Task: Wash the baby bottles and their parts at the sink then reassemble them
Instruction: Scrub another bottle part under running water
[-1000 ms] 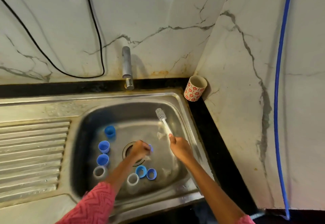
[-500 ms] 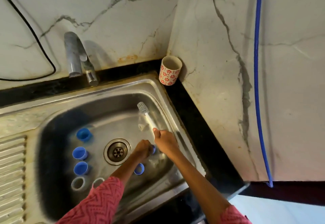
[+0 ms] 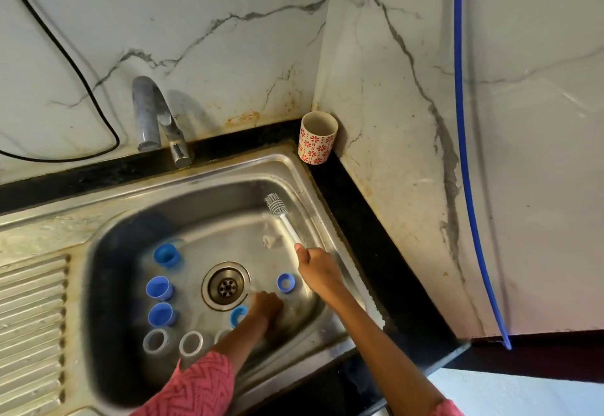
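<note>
We count three blue caps standing in a column at the left of the basin: one (image 3: 167,255), a second (image 3: 159,287) and a third (image 3: 161,314). Two blue collar rings lie nearer the drain, one (image 3: 286,283) and another (image 3: 238,315). Two grey rings (image 3: 155,341) (image 3: 191,343) sit along the near wall, and perhaps a third (image 3: 223,334), mostly hidden by the forearm. There is one bottle brush (image 3: 281,216), one patterned cup (image 3: 317,138), one tap (image 3: 157,115), and two hands (image 3: 265,305) (image 3: 318,270).

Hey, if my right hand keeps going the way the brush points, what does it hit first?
Probably the sink's back right wall: the right hand aims the bottle brush there. Depth is unclear.
</note>
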